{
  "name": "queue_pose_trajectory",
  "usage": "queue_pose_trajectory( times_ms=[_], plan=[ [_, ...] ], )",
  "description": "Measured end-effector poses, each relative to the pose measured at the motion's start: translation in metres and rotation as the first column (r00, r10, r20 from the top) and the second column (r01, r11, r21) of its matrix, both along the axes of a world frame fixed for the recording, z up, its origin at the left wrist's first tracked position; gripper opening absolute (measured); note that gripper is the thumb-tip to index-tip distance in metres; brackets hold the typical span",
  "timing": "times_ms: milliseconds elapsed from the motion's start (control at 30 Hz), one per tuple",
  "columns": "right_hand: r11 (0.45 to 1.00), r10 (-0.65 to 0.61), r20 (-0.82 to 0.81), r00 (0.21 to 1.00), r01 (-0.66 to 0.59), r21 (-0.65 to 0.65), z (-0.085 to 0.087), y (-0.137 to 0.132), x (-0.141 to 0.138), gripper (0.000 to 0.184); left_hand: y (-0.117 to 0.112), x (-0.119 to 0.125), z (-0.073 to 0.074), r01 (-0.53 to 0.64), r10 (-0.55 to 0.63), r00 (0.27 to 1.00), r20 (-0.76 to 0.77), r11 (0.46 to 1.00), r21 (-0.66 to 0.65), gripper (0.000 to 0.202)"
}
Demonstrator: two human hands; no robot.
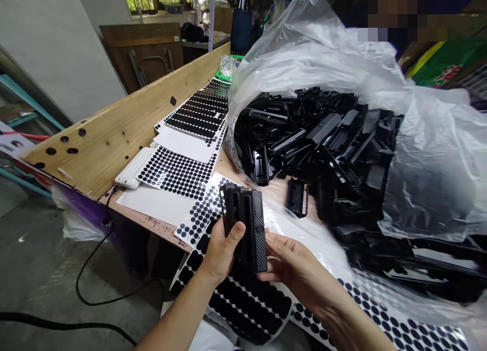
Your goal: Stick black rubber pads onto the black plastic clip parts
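My left hand is closed around several black plastic cases stacked side by side, its thumb lying across their near face. The rightmost case has a carbon-fibre pattern and a small round mark. At its lower right side, my right hand touches the case with thumb and fingers, pinched at the edge; whether something small is between them is hidden. Below both hands lies a sheet of large black stickers. A single black plastic part rests on the table just beyond my right hand.
A clear plastic bag full of black plastic parts spreads over the right. Dotted sticker sheets and a white flat device lie on the left, along a wooden side board. A black cable hangs at the table edge.
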State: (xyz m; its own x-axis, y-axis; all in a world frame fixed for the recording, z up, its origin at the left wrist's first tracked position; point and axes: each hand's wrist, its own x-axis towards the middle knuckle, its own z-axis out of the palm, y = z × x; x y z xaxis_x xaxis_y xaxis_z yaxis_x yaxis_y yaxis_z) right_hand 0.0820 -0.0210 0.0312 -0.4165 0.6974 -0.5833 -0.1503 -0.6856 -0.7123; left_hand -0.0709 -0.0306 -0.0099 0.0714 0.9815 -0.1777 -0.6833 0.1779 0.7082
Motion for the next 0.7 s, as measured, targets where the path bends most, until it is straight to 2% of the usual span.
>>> queue_pose_trajectory(
  times_ms=[133,267,367,467,533,633,700],
  plan=[
    [0.979,-0.085,0.109,0.990,0.062,0.195,-0.008,-0.002,-0.003,0.054,0.000,0.000,0.001,0.016,-0.016,1.000,0.002,1.000,0.009,0.067],
    [0.914,-0.130,0.280,0.951,0.006,0.406,-0.011,-0.008,-0.005,0.057,0.001,-0.001,0.004,-0.005,0.005,0.999,-0.033,1.000,-0.011,0.067],
    [0.815,-0.234,0.431,0.872,-0.065,0.575,-0.008,-0.008,0.014,0.048,0.002,-0.003,0.006,0.000,-0.002,0.999,-0.052,0.999,-0.050,0.057],
    [0.682,-0.406,0.578,0.708,-0.186,0.707,-0.006,-0.004,0.049,0.038,0.004,-0.004,0.008,0.012,-0.013,0.999,-0.029,0.999,-0.044,0.053],
    [0.619,-0.421,0.672,0.609,-0.348,0.704,-0.008,-0.002,0.072,0.033,0.006,-0.005,0.007,0.011,-0.011,1.000,-0.012,1.000,-0.026,0.051],
    [0.529,-0.281,0.797,0.535,-0.607,0.593,-0.015,-0.006,0.088,0.022,0.007,-0.005,0.006,0.013,-0.013,1.000,-0.005,1.000,0.006,0.050],
    [0.461,-0.222,0.847,0.483,-0.714,0.527,-0.019,-0.011,0.087,0.016,0.008,-0.004,0.005,0.017,-0.017,1.000,-0.014,1.000,0.026,0.051]
  ],
)
